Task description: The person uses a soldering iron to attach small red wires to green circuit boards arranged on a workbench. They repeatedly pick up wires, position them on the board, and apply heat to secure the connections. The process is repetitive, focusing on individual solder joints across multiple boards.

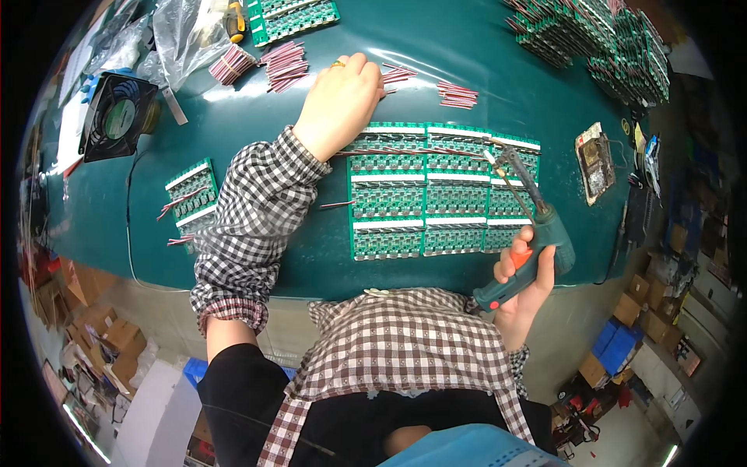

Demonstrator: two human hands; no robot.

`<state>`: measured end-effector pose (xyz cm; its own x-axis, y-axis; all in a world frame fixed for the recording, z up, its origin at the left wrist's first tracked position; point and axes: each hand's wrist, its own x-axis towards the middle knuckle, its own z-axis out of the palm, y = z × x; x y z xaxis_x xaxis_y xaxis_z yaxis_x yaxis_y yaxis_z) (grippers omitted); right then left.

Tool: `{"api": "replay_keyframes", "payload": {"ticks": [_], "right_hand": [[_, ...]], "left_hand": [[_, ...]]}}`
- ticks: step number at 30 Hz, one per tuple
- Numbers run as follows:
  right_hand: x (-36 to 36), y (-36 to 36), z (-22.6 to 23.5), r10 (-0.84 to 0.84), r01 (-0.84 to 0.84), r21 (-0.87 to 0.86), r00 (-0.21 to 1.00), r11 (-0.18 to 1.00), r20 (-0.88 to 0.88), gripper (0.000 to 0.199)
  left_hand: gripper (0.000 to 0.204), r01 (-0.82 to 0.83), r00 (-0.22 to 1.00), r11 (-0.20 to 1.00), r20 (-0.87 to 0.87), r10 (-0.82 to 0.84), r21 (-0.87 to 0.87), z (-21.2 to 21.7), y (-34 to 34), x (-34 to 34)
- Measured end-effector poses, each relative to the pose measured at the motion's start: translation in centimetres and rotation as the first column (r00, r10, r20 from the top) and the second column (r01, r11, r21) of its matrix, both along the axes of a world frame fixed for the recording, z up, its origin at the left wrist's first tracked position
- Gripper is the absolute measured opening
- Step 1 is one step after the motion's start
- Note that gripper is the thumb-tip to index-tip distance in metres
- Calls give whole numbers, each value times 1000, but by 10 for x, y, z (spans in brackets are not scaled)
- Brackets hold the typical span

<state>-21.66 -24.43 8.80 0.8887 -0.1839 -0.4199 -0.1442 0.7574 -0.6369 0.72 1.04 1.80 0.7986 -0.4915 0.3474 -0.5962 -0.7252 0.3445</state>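
My right hand [531, 294] is wrapped around the dark green grip of a soldering gun [551, 237] with an orange trigger. Its metal tip slants over the upper right part of a block of green circuit boards [456, 204] lying on the table. Beyond the boards, my left hand [342, 97] has its fingers curled down beside a small pile of red, black and white wires [399, 74]. Its fingertips are hidden, so whatever they pinch does not show. A few wires lie across the upper row of boards, and one wire [336, 205] sticks out at their left edge.
More wire bundles [285, 67] lie at the back, with another wire pile [457, 95] farther right. A small fan [120, 117] stands at the left, near a separate board strip [189, 191]. Stacked wired boards [591, 39] fill the back right, above a soldering-tip cleaning tray [595, 165].
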Motion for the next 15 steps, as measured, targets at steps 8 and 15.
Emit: {"api": "replay_keyframes", "payload": {"ticks": [8,15], "right_hand": [[1,2,-1,-11,11,-25,1000,1000,-4,41],[4,9,6,7,3,-169,998,986,59,42]], "left_hand": [[13,-135,945,961,-323,51,-243,7,17,-11],[13,-447,478,625,-762,-437,-640,66,19,-62]]}}
